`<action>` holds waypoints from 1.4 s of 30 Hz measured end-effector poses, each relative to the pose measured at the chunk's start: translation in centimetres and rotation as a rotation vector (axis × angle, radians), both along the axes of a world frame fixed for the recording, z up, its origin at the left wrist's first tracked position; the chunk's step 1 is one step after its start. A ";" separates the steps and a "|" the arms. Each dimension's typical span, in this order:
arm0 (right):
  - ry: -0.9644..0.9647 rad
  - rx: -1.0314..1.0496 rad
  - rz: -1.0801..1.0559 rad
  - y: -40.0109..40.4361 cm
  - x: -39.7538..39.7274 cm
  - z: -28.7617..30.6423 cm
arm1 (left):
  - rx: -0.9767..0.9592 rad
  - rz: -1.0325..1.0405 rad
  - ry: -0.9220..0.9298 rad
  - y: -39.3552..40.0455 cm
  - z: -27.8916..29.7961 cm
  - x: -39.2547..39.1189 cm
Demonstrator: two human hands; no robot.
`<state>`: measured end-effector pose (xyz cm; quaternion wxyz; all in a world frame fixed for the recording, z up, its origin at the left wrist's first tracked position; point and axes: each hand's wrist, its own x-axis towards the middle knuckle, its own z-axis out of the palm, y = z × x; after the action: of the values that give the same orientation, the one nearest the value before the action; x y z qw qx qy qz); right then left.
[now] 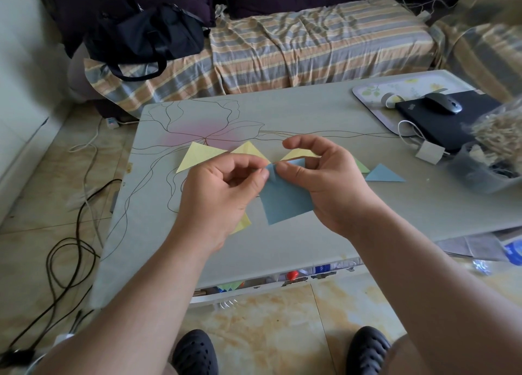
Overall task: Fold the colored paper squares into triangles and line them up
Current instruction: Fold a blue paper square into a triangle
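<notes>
Blue paper square (pixel 285 198), top corner pinched in both hands' grip above table (pixel 310 114).

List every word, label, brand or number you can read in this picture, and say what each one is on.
No text can be read with certainty.
Black laptop: a small light mark near its far corner, too small to read.
Items under the table edge: a blue-and-white printed label, too blurred to read.
Blue paper square and the folded triangles: plain, no print.
Tray: leaf pattern only, no words.
</notes>
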<state>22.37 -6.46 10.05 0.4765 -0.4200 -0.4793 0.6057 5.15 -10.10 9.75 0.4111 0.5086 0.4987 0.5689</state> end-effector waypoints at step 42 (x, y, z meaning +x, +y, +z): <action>-0.389 0.082 0.016 -0.4 -0.1 0.4 | -0.004 -0.083 0.281 0.1 0.1 -1.2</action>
<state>22.31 -6.82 10.46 0.3869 -0.5056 -0.5898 0.4969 3.95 -10.05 9.81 0.3615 0.6024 0.5312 0.4737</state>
